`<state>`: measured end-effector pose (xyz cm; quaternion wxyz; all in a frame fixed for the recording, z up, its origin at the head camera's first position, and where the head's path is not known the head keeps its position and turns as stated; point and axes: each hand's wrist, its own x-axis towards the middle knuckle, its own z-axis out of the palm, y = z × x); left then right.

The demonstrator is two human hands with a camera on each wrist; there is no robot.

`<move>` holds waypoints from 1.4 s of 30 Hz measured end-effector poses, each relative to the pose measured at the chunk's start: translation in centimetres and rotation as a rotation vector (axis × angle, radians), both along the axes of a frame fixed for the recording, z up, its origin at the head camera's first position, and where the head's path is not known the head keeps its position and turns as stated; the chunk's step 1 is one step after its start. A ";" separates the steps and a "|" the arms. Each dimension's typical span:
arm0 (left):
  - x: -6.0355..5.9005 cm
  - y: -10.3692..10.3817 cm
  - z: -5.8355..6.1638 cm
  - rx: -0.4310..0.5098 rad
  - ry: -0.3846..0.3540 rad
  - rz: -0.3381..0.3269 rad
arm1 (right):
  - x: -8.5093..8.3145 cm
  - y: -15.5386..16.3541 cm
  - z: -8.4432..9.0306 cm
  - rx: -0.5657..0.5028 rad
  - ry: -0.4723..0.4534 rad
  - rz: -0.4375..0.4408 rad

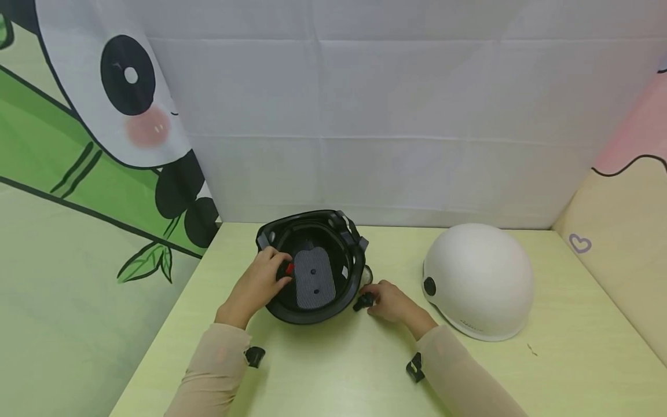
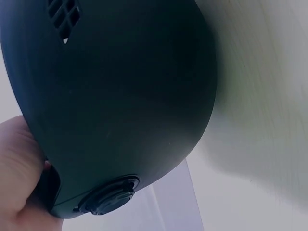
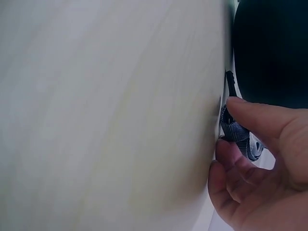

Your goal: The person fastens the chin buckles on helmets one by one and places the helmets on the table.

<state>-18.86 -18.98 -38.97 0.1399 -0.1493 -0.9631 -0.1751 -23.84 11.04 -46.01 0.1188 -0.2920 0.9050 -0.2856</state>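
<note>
Beige sleeves: both forearms come in from the near edge of the pale green table (image 1: 333, 370), each with a small black wrist camera strapped on.
Right hand: the right hand (image 1: 392, 304) rests on the table just right of the black helmet, fingers curled, thumb and fingertips pinching the black buckle (image 1: 363, 302) with its woven strap (image 3: 237, 131).
Left hand: the left hand (image 1: 260, 282) hooks over the helmet's left rim, fingers curled inside and holding the red-and-black clip (image 1: 286, 270).
Key relation: the buckle lies outside the shell at its lower right, the clip inside at its left, so the two pieces are apart with the helmet's bowl between them; the buckle points leftward toward the shell. Neither hand is clearly nearer the middle.
Black helmet: the black helmet (image 1: 312, 265) sits upside down, opening upward, a grey pad (image 1: 314, 279) in its bottom; the left wrist view shows its smooth outer shell and a round knob (image 2: 107, 198).
White helmet: a white helmet (image 1: 476, 281) stands dome up, well to the right, untouched.
Backdrop: a white creased sheet behind, a panda picture at left.
</note>
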 end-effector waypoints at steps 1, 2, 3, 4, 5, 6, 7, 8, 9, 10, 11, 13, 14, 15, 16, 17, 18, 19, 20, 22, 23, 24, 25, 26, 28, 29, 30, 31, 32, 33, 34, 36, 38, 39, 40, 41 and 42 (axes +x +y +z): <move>0.0 0.0 0.0 -0.001 0.009 -0.006 | 0.0 0.0 0.0 0.004 -0.002 -0.002; -0.1 0.0 0.0 -0.001 0.019 -0.010 | 0.0 0.0 0.0 0.004 -0.004 -0.004; -0.1 -0.1 0.0 0.001 0.032 -0.015 | 0.0 0.0 0.1 0.006 -0.004 -0.007; -0.1 -0.1 -0.1 0.004 0.043 -0.020 | 0.0 0.0 0.1 0.008 -0.005 -0.009; -0.1 -0.1 -0.1 0.005 0.054 -0.023 | 0.0 0.0 0.1 0.010 -0.005 -0.009; -0.1 -0.1 -0.2 0.007 0.061 -0.024 | 0.0 0.0 0.1 0.012 -0.004 -0.011; -0.1 -0.2 -0.2 0.009 0.069 -0.025 | 0.0 0.0 0.1 0.012 -0.002 -0.012; -0.1 -0.2 -0.3 0.010 0.077 -0.026 | 0.1 0.0 0.0 0.011 -0.002 -0.013; -0.2 -0.2 -0.3 0.010 0.086 -0.026 | 0.1 0.0 0.0 0.011 0.000 -0.013; -0.2 -0.2 -0.3 0.008 0.092 -0.024 | 0.1 0.1 0.0 0.010 -0.001 -0.017; -0.2 -0.2 -0.4 0.007 0.097 -0.021 | 0.1 0.1 0.0 0.007 0.001 -0.017; -0.2 -0.1 -0.3 0.009 0.107 -0.014 | 0.0 0.2 0.0 -0.004 -0.007 -0.018; -0.2 -0.1 -0.3 0.013 0.110 -0.009 | 0.0 0.3 0.1 -0.009 -0.012 -0.018; -0.2 0.0 -0.2 0.017 0.111 -0.003 | 0.0 0.3 0.2 -0.017 -0.018 -0.018; -0.2 0.0 -0.2 0.022 0.109 0.004 | 0.0 0.4 0.2 -0.021 -0.022 -0.016; -0.2 0.0 -0.2 0.029 0.106 0.011 | 0.0 0.5 0.3 -0.030 -0.024 -0.013; -0.2 0.1 -0.1 0.034 0.103 0.018 | 0.0 0.7 0.3 -0.038 -0.029 -0.013; -0.2 0.1 -0.1 0.039 0.100 0.022 | 0.0 0.8 0.4 -0.044 -0.028 -0.011; -0.2 0.1 -0.1 0.043 0.097 0.026 | 0.0 0.9 0.5 -0.051 -0.028 -0.012; -0.2 0.1 -0.1 0.046 0.090 0.031 | 0.0 1.1 0.7 -0.066 -0.022 -0.014; -0.2 0.1 -0.2 0.046 0.088 0.031 | 0.0 1.2 0.9 -0.076 -0.017 -0.020; -0.3 0.2 -0.2 0.045 0.087 0.030 | 0.0 1.3 1.1 -0.086 -0.013 -0.025; -0.3 0.2 -0.2 0.046 0.087 0.029 | -0.1 1.4 1.3 -0.092 -0.005 -0.034; -0.3 0.2 -0.3 0.045 0.086 0.031 | -0.1 1.5 1.6 -0.097 0.001 -0.044; -0.3 0.2 -0.4 0.047 0.092 0.031 | -0.1 1.7 2.1 -0.106 0.014 -0.065; -0.3 0.1 -0.4 0.052 0.096 0.029 | -0.1 1.8 2.5 -0.109 0.019 -0.079; -0.4 0.1 -0.5 0.058 0.099 0.028 | -0.1 1.9 2.8 -0.112 0.023 -0.092; -0.4 0.1 -0.5 0.066 0.102 0.027 | 0.0 2.1 3.2 -0.114 0.029 -0.105; -0.4 0.0 -0.6 0.072 0.107 0.024 | 0.1 2.2 3.5 -0.120 0.032 -0.114; -0.4 0.0 -0.6 0.079 0.110 0.020 | 0.2 2.3 3.9 -0.126 0.038 -0.123; -0.4 -0.1 -0.6 0.088 0.111 0.015 | 0.3 2.5 4.2 -0.131 0.046 -0.131; -0.5 -0.1 -0.7 0.097 0.118 0.002 | 0.3 2.7 4.7 -0.141 0.064 -0.135; -0.5 -0.1 -0.8 0.102 0.127 -0.013 | 0.4 2.9 5.0 -0.147 0.080 -0.138; -0.5 -0.1 -0.8 0.103 0.129 -0.019 | 0.5 3.0 5.2 -0.145 0.089 -0.142; -0.5 -0.1 -0.8 0.104 0.133 -0.026 | 0.5 3.1 5.3 -0.145 0.101 -0.145; -0.6 -0.1 -0.9 0.104 0.136 -0.030 | 0.5 3.2 5.4 -0.149 0.115 -0.149; -0.6 0.0 -0.9 0.104 0.139 -0.033 | 0.5 3.3 5.6 -0.157 0.126 -0.153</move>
